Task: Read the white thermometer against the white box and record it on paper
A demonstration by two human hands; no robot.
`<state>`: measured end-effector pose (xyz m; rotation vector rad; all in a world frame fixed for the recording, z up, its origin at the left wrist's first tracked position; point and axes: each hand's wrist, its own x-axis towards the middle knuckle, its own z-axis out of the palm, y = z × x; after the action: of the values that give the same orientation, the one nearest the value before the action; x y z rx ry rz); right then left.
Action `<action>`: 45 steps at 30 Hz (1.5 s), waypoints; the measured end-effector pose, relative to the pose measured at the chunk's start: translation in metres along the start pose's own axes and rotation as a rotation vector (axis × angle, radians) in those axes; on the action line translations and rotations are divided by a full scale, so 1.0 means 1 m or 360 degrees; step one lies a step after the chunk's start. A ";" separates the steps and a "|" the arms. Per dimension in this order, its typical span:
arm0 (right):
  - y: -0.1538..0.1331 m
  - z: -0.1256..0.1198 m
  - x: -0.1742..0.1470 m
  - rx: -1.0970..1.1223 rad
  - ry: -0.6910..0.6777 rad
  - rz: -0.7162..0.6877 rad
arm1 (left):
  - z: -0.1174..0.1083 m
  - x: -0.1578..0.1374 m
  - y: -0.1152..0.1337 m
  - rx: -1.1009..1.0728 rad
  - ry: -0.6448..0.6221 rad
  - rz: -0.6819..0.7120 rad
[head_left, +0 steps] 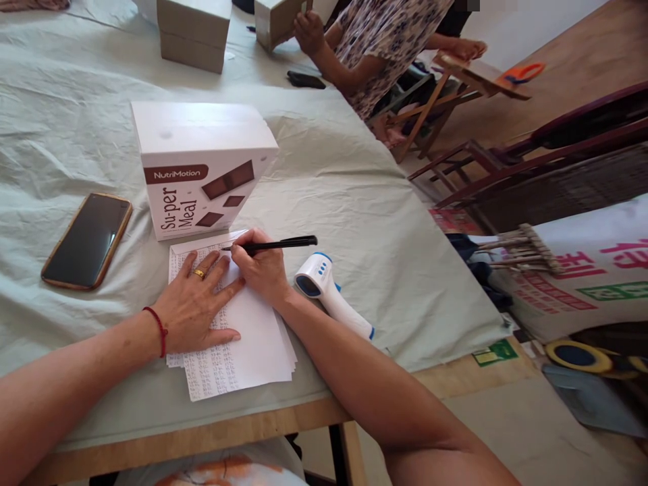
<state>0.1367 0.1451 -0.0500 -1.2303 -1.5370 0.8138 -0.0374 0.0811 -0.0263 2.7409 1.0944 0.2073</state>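
Observation:
My left hand lies flat with fingers spread on a small stack of white paper sheets. Columns of small handwriting cover the left part of the top sheet. In my right hand is a black pen, its tip touching the paper near the upper edge. Just beyond the sheets stands a white and brown NutriMotion box. A white and blue infrared thermometer lies beside my right wrist. To the left rests a smartphone in a brown-edged case, screen dark.
Across the table, covered with a pale green cloth, another person's hand holds a cardboard box. Another cardboard box and a dark phone-like object are near. A wooden chair and printed sack stand at right.

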 end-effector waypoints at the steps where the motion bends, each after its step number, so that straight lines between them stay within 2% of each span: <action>1: 0.000 0.000 0.000 -0.0008 -0.0013 0.0003 | 0.000 0.000 0.000 -0.0003 0.0008 0.0002; 8: 0.001 -0.001 0.001 -0.0005 -0.0070 -0.0018 | -0.002 0.000 0.000 0.0035 -0.0022 0.0005; 19: 0.001 -0.001 0.001 -0.0022 -0.0033 -0.0022 | -0.001 0.000 0.000 0.0023 0.0016 0.0006; 26: 0.000 -0.002 0.001 0.0034 -0.0057 -0.0020 | -0.003 0.001 0.001 0.0067 -0.0026 0.0002; 35: 0.003 -0.002 0.001 0.0060 0.0031 -0.0005 | -0.004 0.001 0.001 0.0128 -0.0045 0.0006; 45: 0.005 -0.001 0.000 -0.0013 0.0024 -0.0003 | -0.004 0.001 0.001 0.0089 -0.0015 0.0010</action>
<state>0.1397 0.1466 -0.0545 -1.2381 -1.5302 0.7962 -0.0372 0.0813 -0.0222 2.7914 1.1059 0.1668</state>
